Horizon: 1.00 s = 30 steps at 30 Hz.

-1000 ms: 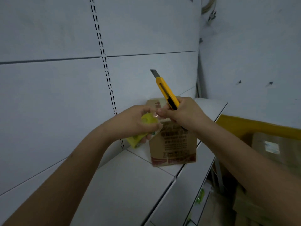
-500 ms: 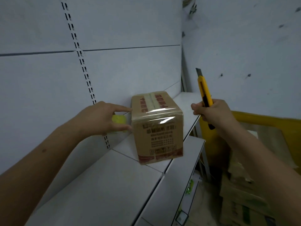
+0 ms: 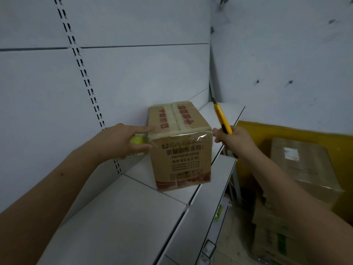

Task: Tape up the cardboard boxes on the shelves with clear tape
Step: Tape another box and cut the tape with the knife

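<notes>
The hands have parted: left hand (image 3: 122, 140), fingers curled on the yellow tape roll (image 3: 138, 140), presses the cardboard box (image 3: 180, 148) at 9 o'clock; right hand (image 3: 232, 140) grips the utility knife (image 3: 222, 118) at 3. Strip cut; smoothing remains on the shelf (image 3: 118, 217).

A cardboard box (image 3: 181, 146) stands on the white shelf (image 3: 122, 222), clear tape (image 3: 183, 137) shining across its front top edge. The left hand (image 3: 122, 140), holding a yellow tape roll (image 3: 138, 140), touches the box's left side; the right hand (image 3: 232, 140) grips a yellow utility knife (image 3: 222, 118) beside its right corner.
</notes>
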Available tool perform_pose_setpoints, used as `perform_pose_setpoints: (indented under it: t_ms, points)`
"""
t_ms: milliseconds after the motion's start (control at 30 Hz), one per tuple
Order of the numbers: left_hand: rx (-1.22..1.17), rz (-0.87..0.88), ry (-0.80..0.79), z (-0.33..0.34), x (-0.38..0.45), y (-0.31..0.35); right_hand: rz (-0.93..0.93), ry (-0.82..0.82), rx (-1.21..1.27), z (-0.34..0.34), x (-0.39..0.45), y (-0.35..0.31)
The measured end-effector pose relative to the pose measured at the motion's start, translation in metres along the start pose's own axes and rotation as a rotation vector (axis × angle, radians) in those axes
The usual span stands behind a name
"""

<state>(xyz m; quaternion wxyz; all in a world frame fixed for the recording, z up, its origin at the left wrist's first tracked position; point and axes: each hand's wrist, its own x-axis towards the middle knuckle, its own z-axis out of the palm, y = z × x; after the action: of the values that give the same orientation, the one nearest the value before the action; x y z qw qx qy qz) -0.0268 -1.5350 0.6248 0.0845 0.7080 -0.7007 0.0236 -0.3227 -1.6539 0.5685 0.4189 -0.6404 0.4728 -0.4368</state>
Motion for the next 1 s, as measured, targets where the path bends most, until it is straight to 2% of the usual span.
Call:
perform_pose_setpoints:
  t_ms: [67, 133, 167, 233, 300, 400, 533, 833, 1000]
  points:
    - [-0.051, 0.017, -0.007, 0.008, 0.005, 0.001, -0.001, 0.006, -0.08, 0.012, 0.0, 0.013]
    - [-0.107, 0.033, 0.008, 0.012, 0.008, 0.0, -0.012, 0.085, -0.246, 0.02, 0.0, 0.031]
    - [-0.123, 0.037, 0.012, 0.014, 0.009, -0.001, 0.003, 0.173, -0.221, 0.021, -0.002, 0.037]
    - [-0.157, 0.033, 0.005, 0.015, 0.011, -0.003, 0.012, 0.379, 0.012, 0.019, -0.009, 0.04]
    - [-0.183, 0.032, -0.004, 0.017, 0.013, -0.001, -0.069, 0.514, 0.161, 0.016, -0.014, 0.031]
    - [-0.216, 0.061, -0.012, 0.02, 0.02, 0.009, -0.17, 0.435, 0.164, 0.026, -0.017, 0.012]
    - [-0.255, 0.053, -0.023, 0.024, 0.028, 0.028, -0.143, 0.344, 0.086, 0.032, 0.005, 0.014]
    - [-0.386, 0.118, -0.017, 0.03, 0.048, 0.054, -0.076, 0.412, 0.184, 0.009, 0.034, 0.025]
    - [-0.494, 0.095, -0.012, 0.036, 0.057, 0.067, -0.047, 0.544, -0.012, 0.015, 0.044, 0.017]
